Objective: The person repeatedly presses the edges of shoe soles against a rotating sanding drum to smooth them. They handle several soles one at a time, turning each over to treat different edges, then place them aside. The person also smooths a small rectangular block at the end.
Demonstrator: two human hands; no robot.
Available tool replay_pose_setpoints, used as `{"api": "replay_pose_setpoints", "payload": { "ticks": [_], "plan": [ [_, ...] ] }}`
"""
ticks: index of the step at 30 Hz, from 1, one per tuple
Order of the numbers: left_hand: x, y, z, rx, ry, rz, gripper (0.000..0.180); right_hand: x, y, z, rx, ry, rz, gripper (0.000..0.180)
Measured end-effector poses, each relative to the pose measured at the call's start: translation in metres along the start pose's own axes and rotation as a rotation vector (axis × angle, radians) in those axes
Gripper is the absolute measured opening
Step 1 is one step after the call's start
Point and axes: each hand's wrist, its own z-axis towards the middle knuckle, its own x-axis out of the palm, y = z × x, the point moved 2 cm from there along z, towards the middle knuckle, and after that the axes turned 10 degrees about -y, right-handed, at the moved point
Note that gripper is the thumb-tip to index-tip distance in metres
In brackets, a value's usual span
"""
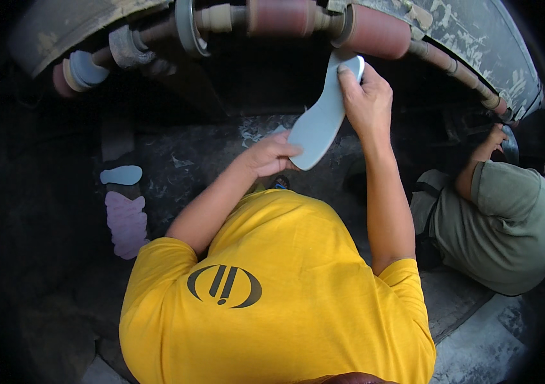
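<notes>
A pale blue-grey shoe sole point(319, 121) is held between my two hands, slanting from lower left to upper right. My left hand point(273, 153) is closed on its lower end, thumb on top. Near the upper end my right hand point(368, 96) grips it, thumb pressed on the face and fingers behind the edge. The sole's upper end lies right under a reddish sanding roller point(378, 32) on a long shaft; whether they touch I cannot tell.
Another reddish roller point(280, 16) and a metal wheel point(190, 27) sit along the same shaft. At left lie a small blue sole point(121, 175) and a stack of pinkish-purple soles point(126, 224). A co-worker in a grey-green shirt point(509, 217) works at right, holding a dark piece.
</notes>
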Motion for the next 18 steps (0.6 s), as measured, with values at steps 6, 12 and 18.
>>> {"api": "replay_pose_setpoints", "payload": {
  "ticks": [6,12,18],
  "plan": [
    [-0.039,-0.042,0.031,0.221,-0.049,-0.226,0.059,-0.004,0.004,-0.016,0.008,0.026,0.063,0.033],
    [-0.035,-0.098,0.097,0.332,-0.070,-0.443,0.040,-0.012,0.005,-0.015,0.049,-0.003,0.108,0.033],
    [0.005,-0.128,0.128,0.378,-0.113,-0.552,0.045,-0.035,0.007,-0.015,-0.011,-0.040,0.098,0.033]
  ]
}}
